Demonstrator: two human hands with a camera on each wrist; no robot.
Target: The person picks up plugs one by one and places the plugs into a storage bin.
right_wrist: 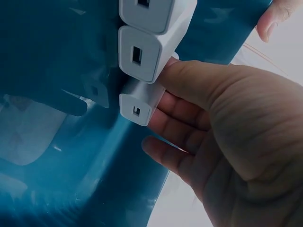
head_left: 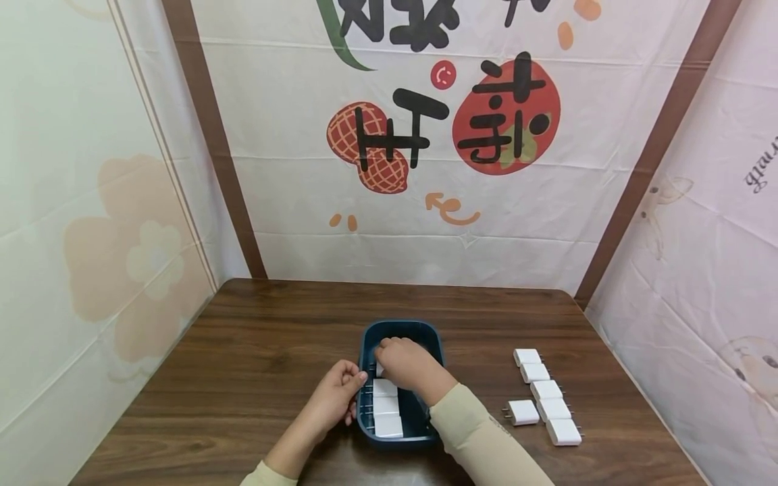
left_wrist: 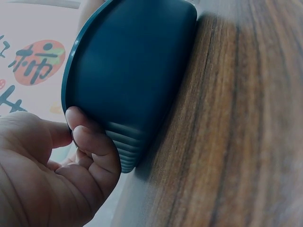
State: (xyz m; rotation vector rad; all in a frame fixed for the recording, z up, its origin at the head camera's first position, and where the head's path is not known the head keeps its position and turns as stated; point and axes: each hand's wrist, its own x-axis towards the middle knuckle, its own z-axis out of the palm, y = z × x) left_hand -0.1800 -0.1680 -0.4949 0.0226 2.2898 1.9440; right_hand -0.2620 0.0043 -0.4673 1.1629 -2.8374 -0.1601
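Note:
A dark blue plastic bin [head_left: 401,442] stands on the wooden table, and white plug-in chargers [head_left: 385,405] are lined up along its left side. The thumb and fingers of my left hand [head_left: 331,398] grip the bin's left rim; the left wrist view has this hand [left_wrist: 61,165] at the bin's ribbed outer wall. Inside the bin, at the far end of the row, my right hand [head_left: 407,364] pinches another white charger [right_wrist: 135,109]. Its port end faces the right wrist camera, beside the other chargers, and my right fingers [right_wrist: 180,113] lie along its side.
To the right of the bin, several white chargers [head_left: 546,390] form a slanting row on the table [head_left: 273,337], prongs toward the right. A single charger [head_left: 523,412] lies just left of that row, prongs toward the bin. Printed cloth [head_left: 292,250] hangs behind the table and along both sides.

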